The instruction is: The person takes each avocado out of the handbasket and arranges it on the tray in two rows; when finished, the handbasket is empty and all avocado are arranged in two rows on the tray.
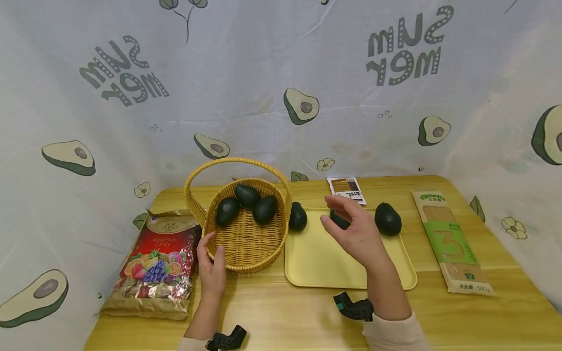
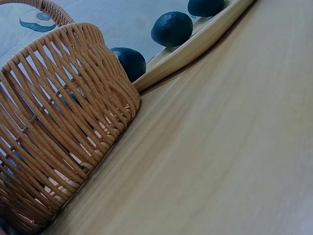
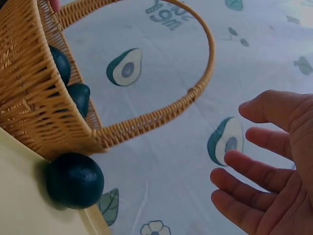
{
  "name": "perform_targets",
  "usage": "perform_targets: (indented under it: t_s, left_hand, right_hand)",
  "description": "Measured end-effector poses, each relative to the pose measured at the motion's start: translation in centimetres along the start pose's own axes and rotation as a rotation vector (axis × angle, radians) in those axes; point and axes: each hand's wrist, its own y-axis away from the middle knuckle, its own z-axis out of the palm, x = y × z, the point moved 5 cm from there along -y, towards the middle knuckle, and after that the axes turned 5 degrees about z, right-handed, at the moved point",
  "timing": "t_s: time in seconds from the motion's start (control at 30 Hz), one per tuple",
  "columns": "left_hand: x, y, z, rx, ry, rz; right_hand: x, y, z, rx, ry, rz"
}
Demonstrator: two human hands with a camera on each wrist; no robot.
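Note:
A woven basket with an arched handle holds three dark avocados. My left hand grips its near left rim. My right hand hovers open over the yellow tray, fingers spread just above a partly hidden avocado. Two more avocados lie at the tray's far corners, one on the left and one on the right. In the right wrist view the right hand is bare, beside the basket and the left tray avocado. The left wrist view shows the basket wall.
A bag of fruit candy lies left of the basket. A long noodle packet lies right of the tray, and a small packet behind it. Printed cloth walls close in the wooden table on three sides.

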Motion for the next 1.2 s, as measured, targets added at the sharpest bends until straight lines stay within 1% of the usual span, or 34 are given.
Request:
perform_targets:
  t_s: [0.27, 0.53, 0.73, 0.87, 0.93, 1.07, 1.2]
  left_hand:
    - [0.0, 0.1, -0.2, 0.002, -0.004, -0.004]
    - [0.0, 0.0, -0.3, 0.005, -0.006, 0.0]
    - [0.1, 0.0, -0.2, 0.006, -0.012, 0.003]
    - [0.1, 0.0, -0.1, 0.005, -0.017, 0.002]
    - [0.0, 0.0, 0.0, 0.0, -0.014, 0.0]
    - [-0.1, -0.1, 0.1, -0.001, 0.002, -0.001]
    - [-0.1, -0.1, 0.1, -0.003, 0.001, -0.008]
  right_hand:
    - [-1.6, 0.3, 3.5, -0.103, 0.009, -0.071]
    - [-3.1, 0.3, 7.7, -0.211, 0.037, -0.092]
    - [-2.9, 0.1, 10.4, -0.242, 0.012, -0.026]
    - [-2.8, -0.3, 12.0, -0.234, 0.015, 0.008]
    - [-2.7, -0.8, 12.7, -0.223, 0.024, 0.029]
    - [-2.5, -2.3, 14.0, -0.226, 0.026, 0.116]
    - [-2.4, -3.9, 15.3, -0.231, 0.032, 0.181]
